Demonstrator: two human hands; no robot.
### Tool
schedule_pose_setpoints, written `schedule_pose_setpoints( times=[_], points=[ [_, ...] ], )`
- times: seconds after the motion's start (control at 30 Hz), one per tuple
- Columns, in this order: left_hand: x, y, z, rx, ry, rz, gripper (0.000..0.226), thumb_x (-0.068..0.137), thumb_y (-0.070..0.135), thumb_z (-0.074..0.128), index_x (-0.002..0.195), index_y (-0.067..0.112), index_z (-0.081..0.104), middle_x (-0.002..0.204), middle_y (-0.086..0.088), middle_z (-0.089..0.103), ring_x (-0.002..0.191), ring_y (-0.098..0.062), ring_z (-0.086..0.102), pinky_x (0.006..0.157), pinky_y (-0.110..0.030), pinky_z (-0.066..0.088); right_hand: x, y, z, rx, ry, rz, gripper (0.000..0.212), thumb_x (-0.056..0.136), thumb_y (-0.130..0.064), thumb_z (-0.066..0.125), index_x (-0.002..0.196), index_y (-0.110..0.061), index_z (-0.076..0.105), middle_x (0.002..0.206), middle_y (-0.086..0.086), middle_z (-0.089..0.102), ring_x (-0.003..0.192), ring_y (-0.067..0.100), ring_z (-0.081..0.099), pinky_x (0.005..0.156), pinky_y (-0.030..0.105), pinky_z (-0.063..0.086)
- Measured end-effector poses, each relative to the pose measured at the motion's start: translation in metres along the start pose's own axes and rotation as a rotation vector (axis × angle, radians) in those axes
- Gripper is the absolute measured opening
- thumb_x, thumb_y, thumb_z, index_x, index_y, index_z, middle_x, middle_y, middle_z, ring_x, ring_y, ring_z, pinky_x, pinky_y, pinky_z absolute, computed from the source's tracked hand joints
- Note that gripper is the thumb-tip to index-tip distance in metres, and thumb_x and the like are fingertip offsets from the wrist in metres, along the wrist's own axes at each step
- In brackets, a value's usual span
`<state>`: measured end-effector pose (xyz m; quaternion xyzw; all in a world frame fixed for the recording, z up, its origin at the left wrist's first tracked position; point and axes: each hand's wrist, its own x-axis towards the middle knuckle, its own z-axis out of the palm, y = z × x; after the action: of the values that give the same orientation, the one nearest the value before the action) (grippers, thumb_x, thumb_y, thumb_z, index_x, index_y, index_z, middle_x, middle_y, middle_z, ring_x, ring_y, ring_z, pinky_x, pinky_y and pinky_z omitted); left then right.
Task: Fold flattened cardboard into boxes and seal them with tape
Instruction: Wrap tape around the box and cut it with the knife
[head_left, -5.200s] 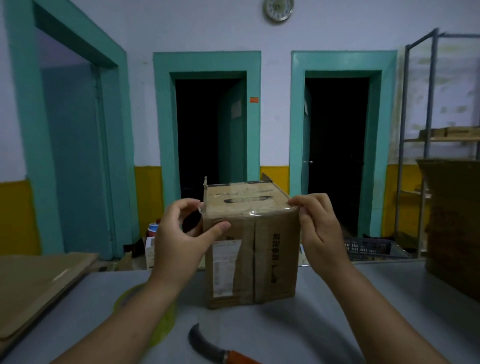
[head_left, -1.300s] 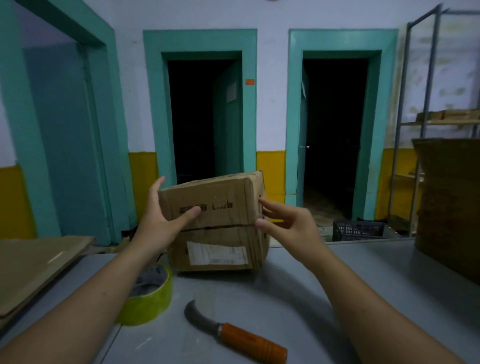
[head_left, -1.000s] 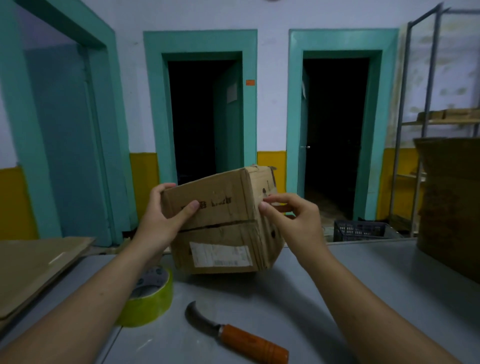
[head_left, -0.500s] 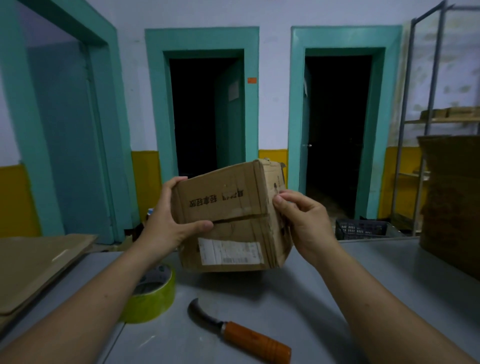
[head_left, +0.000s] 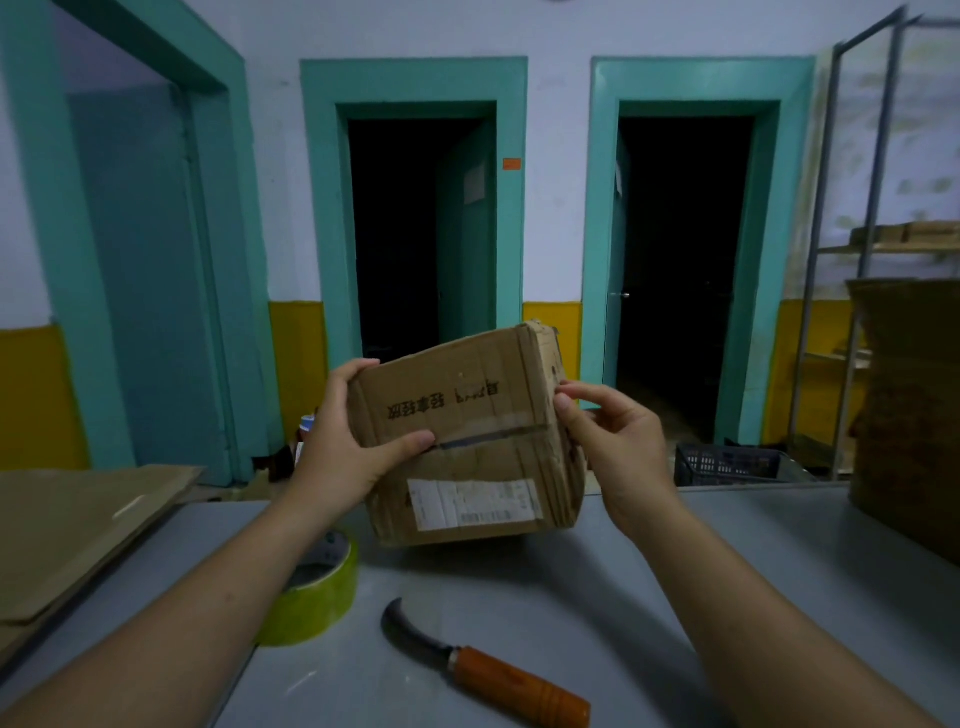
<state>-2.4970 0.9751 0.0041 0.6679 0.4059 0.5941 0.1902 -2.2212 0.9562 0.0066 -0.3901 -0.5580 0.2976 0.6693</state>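
Lifted off the gray table (head_left: 675, 597) where it stood a second ago, the cardboard box (head_left: 467, 415) now hangs tilted between my hands, its right end raised. My left hand (head_left: 343, 447) grips the left end, thumb laid across the front seam; my right hand (head_left: 618, 441) holds the right end, fingertips curled onto the front edge. A white shipping label (head_left: 472, 504) sits low on the near face. Below, a yellow-green tape roll (head_left: 317, 597) rests on the table, partly hidden by my left forearm, with a curved knife (head_left: 493, 680) just beside it – orange handle toward me. Flattened cardboard (head_left: 78, 525) lies at the left edge, a stack of cardboard (head_left: 909, 405) stands at the right, and a dark plastic crate (head_left: 727, 462) shows beyond the table.
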Motion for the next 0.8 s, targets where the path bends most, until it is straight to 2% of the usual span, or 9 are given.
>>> schedule_pose_setpoints(
  times=[0.13,0.2,0.3,0.37,0.47,0.53,0.6,0.7,0.8],
  points=[
    [-0.001,0.001,0.004,-0.053,0.022,-0.070,0.088,0.064,0.033,0.098,0.133,0.037,0.042,0.127,0.008,0.059,0.116,-0.006,0.061,0.092,-0.038,0.061,0.001,-0.008,0.003,-0.170,0.016,-0.170,0.017,0.101,-0.039,0.058,0.110,-0.037,0.073,0.111,-0.008,0.071,0.102,0.014,0.066,0.072,0.028,0.058],
    [-0.001,0.004,0.005,-0.128,0.031,-0.138,0.087,0.062,0.037,0.097,0.131,0.037,0.043,0.128,0.005,0.062,0.116,-0.012,0.064,0.091,-0.046,0.062,0.000,-0.014,0.004,-0.203,-0.056,-0.237,0.032,0.101,-0.052,0.055,0.125,-0.036,0.069,0.129,-0.011,0.064,0.115,0.008,0.061,0.080,0.024,0.057],
    [-0.001,0.014,0.007,-0.328,0.047,-0.307,0.081,0.066,0.037,0.091,0.133,0.032,0.046,0.130,-0.001,0.062,0.117,-0.024,0.066,0.087,-0.059,0.062,-0.002,-0.020,0.004,-0.352,-0.176,-0.363,0.071,0.085,-0.059,0.071,0.149,-0.033,0.052,0.155,-0.016,0.044,0.138,0.003,0.046,0.101,0.029,0.052],
    [0.000,0.020,0.006,-0.427,-0.017,-0.445,0.077,0.066,0.041,0.089,0.131,0.027,0.050,0.133,-0.009,0.061,0.117,-0.032,0.065,0.082,-0.064,0.061,-0.003,-0.028,0.003,-0.463,-0.140,-0.508,0.077,0.081,-0.050,0.079,0.149,-0.027,0.053,0.153,-0.011,0.048,0.138,0.007,0.047,0.105,0.039,0.053],
    [0.000,0.024,0.000,-0.133,-0.235,-0.493,0.074,0.065,0.068,0.084,0.121,0.026,0.060,0.124,-0.003,0.070,0.114,-0.028,0.066,0.086,-0.060,0.061,0.001,-0.044,-0.010,-0.619,-0.067,-0.731,0.065,0.080,-0.043,0.081,0.140,-0.024,0.062,0.141,-0.009,0.060,0.132,0.010,0.054,0.107,0.054,0.044],
    [-0.003,0.022,-0.001,0.121,-0.368,-0.398,0.074,0.066,0.082,0.075,0.124,0.038,0.064,0.123,0.012,0.070,0.118,-0.015,0.063,0.095,-0.045,0.056,0.005,-0.050,-0.019,-0.730,-0.102,-0.819,0.060,0.078,-0.042,0.084,0.134,-0.024,0.068,0.137,-0.010,0.063,0.131,0.011,0.054,0.109,0.053,0.037],
    [-0.008,0.021,0.002,0.214,-0.441,-0.300,0.084,0.065,0.082,0.075,0.136,0.041,0.059,0.132,0.019,0.065,0.125,-0.007,0.059,0.099,-0.032,0.050,0.005,-0.048,-0.021,-0.768,-0.114,-0.833,0.055,0.078,-0.045,0.084,0.127,-0.025,0.071,0.135,-0.009,0.063,0.128,0.012,0.053,0.109,0.052,0.037],
    [-0.009,0.024,0.009,0.201,-0.391,-0.243,0.081,0.067,0.075,0.082,0.132,0.039,0.050,0.128,0.019,0.062,0.116,-0.006,0.063,0.089,-0.040,0.062,0.001,-0.037,-0.012,-0.657,-0.081,-0.695,0.058,0.077,-0.052,0.081,0.128,-0.026,0.069,0.140,-0.007,0.055,0.132,0.014,0.045,0.107,0.047,0.045],
    [-0.014,0.033,0.014,0.145,-0.313,-0.166,0.078,0.080,0.057,0.080,0.140,0.046,0.033,0.120,0.031,0.055,0.107,0.010,0.056,0.080,-0.040,0.065,-0.003,-0.035,-0.005,-0.474,0.032,-0.540,0.057,0.083,-0.052,0.078,0.133,-0.030,0.063,0.146,-0.011,0.047,0.138,0.005,0.042,0.114,0.038,0.044]
  ],
)
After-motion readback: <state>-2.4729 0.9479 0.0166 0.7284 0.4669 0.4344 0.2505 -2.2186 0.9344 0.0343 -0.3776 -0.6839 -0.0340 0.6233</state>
